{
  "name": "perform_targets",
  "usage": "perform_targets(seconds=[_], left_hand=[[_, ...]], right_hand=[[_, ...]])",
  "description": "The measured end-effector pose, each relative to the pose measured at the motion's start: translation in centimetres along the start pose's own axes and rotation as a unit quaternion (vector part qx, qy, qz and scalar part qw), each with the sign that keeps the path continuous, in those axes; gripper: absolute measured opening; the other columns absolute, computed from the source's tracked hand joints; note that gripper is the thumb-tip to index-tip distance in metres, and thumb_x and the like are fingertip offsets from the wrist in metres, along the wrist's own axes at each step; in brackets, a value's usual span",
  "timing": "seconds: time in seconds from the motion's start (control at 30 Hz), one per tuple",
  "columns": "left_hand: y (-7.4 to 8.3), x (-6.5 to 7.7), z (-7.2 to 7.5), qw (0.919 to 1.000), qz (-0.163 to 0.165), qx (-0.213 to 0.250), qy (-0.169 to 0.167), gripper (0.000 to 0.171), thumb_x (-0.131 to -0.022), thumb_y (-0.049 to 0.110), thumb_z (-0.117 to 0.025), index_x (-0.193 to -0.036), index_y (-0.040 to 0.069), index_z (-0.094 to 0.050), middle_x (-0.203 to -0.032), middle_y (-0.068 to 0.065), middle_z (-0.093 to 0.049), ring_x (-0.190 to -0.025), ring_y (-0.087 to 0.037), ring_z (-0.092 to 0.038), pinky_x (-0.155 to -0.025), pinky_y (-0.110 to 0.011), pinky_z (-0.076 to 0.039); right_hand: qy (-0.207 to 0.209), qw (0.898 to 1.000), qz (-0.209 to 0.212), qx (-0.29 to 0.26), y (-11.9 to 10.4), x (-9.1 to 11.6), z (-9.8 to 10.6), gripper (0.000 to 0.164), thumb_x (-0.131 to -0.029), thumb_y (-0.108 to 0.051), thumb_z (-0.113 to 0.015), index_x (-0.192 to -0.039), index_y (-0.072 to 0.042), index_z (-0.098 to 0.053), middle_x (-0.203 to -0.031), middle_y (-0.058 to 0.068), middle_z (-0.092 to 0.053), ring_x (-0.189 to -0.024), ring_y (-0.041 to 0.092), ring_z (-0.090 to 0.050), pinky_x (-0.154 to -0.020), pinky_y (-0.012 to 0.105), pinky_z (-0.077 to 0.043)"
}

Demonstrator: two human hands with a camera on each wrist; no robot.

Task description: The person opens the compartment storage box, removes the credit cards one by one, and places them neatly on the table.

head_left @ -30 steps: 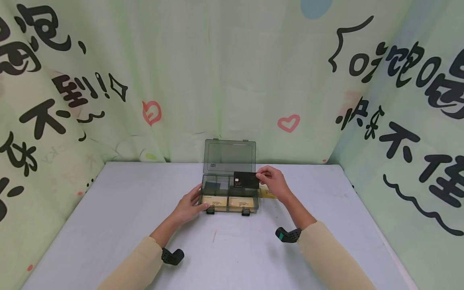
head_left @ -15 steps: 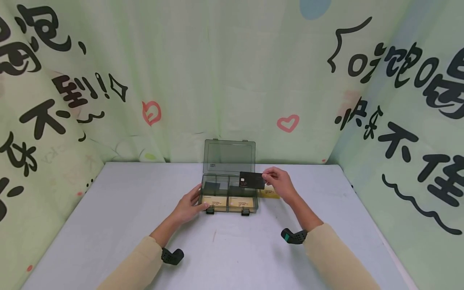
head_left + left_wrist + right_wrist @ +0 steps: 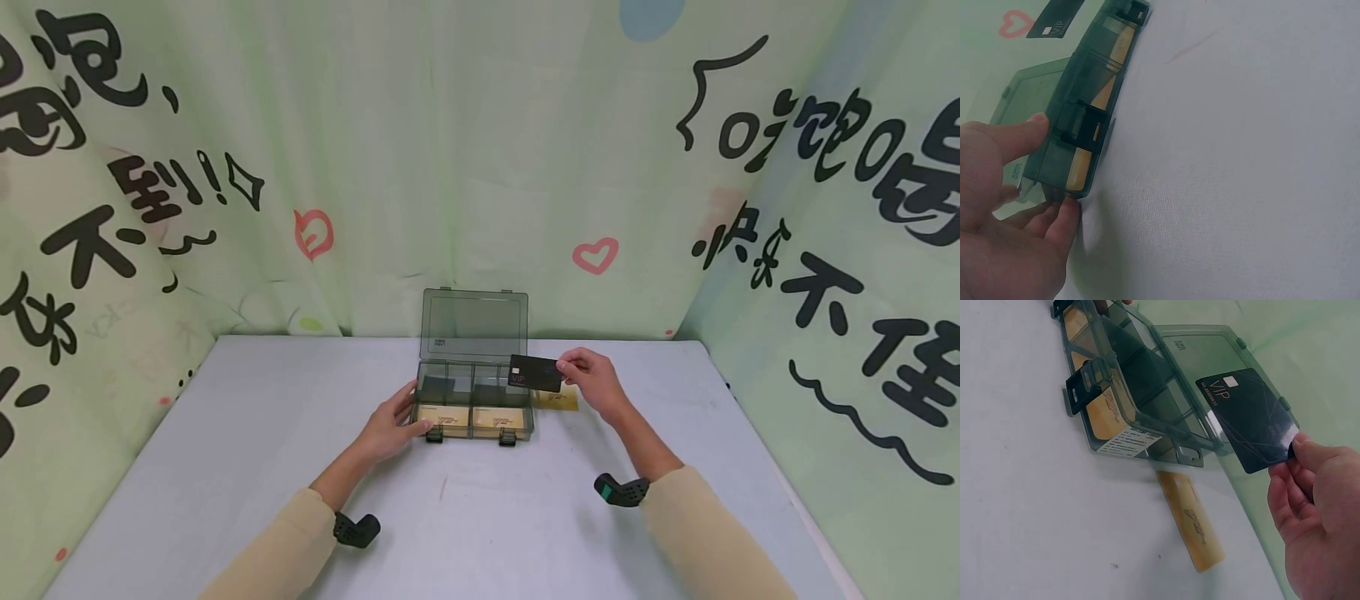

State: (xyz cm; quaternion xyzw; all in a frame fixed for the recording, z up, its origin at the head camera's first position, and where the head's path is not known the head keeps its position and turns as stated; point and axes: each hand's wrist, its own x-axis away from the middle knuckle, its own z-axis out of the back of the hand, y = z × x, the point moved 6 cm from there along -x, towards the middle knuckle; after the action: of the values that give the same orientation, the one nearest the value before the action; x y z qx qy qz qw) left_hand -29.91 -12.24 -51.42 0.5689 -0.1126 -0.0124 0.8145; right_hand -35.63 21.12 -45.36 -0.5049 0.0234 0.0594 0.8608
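Between the thumb and fingers of my right hand point(image 3: 592, 379) is a black VIP card point(image 3: 1247, 420), pinched by one end. It is held up off the table, in front of the right rear part of a translucent grey-green plastic storage box point(image 3: 471, 398) with compartments. My left hand point(image 3: 393, 423) grips the box's left side, thumb at the front edge and fingers against the side wall. Gold cards point(image 3: 444, 416) lie in both front compartments, and dark cards show in the rear ones. A loose gold card point(image 3: 1191, 522) lies on the table beside the box's right side.
The box's lid point(image 3: 476, 323) stands raised at the back, close to the curtain point(image 3: 480, 167). Two dark latches point(image 3: 507, 437) hang at the box's front. A white cloth covers the table point(image 3: 465, 525), and printed curtain also flanks both sides.
My right hand has moved right with the black card, drawing it partly past the box's right edge; more of the loose gold card shows. My left hand and the box have stayed put.
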Motion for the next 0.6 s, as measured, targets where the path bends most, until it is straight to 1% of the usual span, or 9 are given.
perform_targets(seconds=[0.1,0.17,0.27,0.4,0.6], left_hand=[[0.1,0.0,0.0,1.0000,-0.001,-0.002,0.000,0.078,-0.091,0.014,-0.068,-0.155,0.018,-0.024,-0.156,-0.021,-0.030,-0.144,-0.035,-0.031,-0.117,-0.049,-0.033],[0.1,0.1,0.0,1.0000,-0.001,-0.002,0.001,0.078,-0.091,0.014,-0.068,-0.155,0.018,-0.024,-0.156,-0.021,-0.030,-0.144,-0.035,-0.031,-0.117,-0.049,-0.033],[0.2,0.1,0.0,1.0000,0.001,-0.001,0.001,0.078,-0.091,0.014,-0.068,-0.155,0.019,-0.024,-0.156,-0.021,-0.030,-0.144,-0.035,-0.031,-0.117,-0.048,-0.033],[0.2,0.1,0.0,1.0000,0.002,-0.001,0.000,0.079,-0.090,0.015,-0.069,-0.155,0.019,-0.024,-0.157,-0.020,-0.029,-0.145,-0.035,-0.030,-0.117,-0.048,-0.033],[0.2,0.1,0.0,1.0000,-0.002,0.001,-0.002,0.079,-0.090,0.015,-0.069,-0.155,0.018,-0.023,-0.156,-0.021,-0.029,-0.145,-0.035,-0.030,-0.117,-0.049,-0.033]], right_hand=[[0.003,1.000,-0.002,0.003,0.3,0.0,0.4,0.022,-0.098,-0.016,-0.057,-0.107,0.002,-0.062,-0.100,0.018,-0.065,-0.088,0.024,-0.063,-0.080,0.027,-0.060],[0.007,1.000,-0.003,0.003,0.5,0.1,0.7,0.022,-0.097,-0.016,-0.058,-0.107,0.003,-0.062,-0.100,0.018,-0.065,-0.088,0.026,-0.063,-0.078,0.024,-0.059],[0.012,1.000,-0.005,0.000,0.9,0.3,1.1,0.023,-0.097,-0.015,-0.058,-0.107,0.004,-0.062,-0.101,0.021,-0.065,-0.087,0.026,-0.062,-0.077,0.024,-0.059],[0.017,1.000,-0.012,0.003,1.3,0.5,1.6,0.024,-0.097,-0.016,-0.058,-0.109,0.005,-0.061,-0.102,0.021,-0.066,-0.085,0.021,-0.062,-0.078,0.025,-0.059],[0.029,0.999,-0.021,0.000,2.2,0.7,2.4,0.025,-0.098,-0.017,-0.057,-0.109,0.006,-0.061,-0.102,0.020,-0.066,-0.081,0.009,-0.060,-0.078,0.025,-0.059]])
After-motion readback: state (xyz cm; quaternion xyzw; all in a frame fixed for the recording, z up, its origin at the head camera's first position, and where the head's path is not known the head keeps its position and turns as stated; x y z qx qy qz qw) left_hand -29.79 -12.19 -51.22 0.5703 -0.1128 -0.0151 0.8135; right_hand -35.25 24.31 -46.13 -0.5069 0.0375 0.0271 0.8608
